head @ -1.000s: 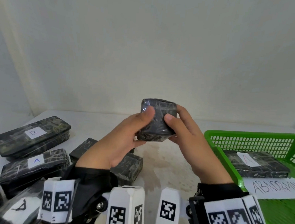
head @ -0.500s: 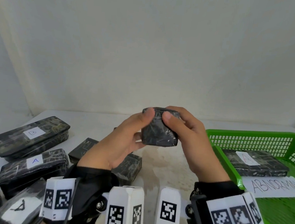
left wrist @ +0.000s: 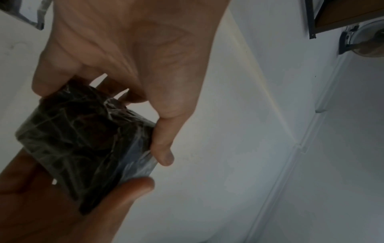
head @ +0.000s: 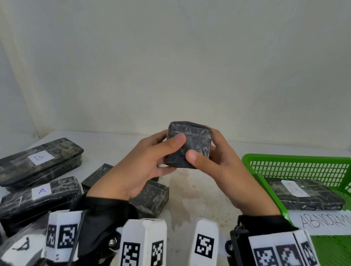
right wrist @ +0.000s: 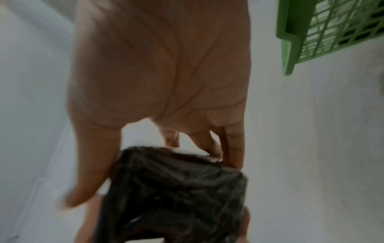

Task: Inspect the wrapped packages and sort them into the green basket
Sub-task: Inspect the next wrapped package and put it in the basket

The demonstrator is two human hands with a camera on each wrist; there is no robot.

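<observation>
Black film-wrapped small square package (head: pixel 188 146) sits pinched between my left hand (head: pixel 144 168) and right hand (head: pixel 228 174) above the white table (head: pixel 208 190); one wrapped package (head: pixel 304 194) lies in the green plastic basket (head: pixel 294 159).

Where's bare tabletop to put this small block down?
Bare table runs between the loose packages on the left and the green basket. The left side is crowded with long labelled packages.

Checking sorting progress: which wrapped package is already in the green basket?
The long package labelled A, lying inside the green basket above the ABNORMAL sign; the others are on the table or in hand.
</observation>
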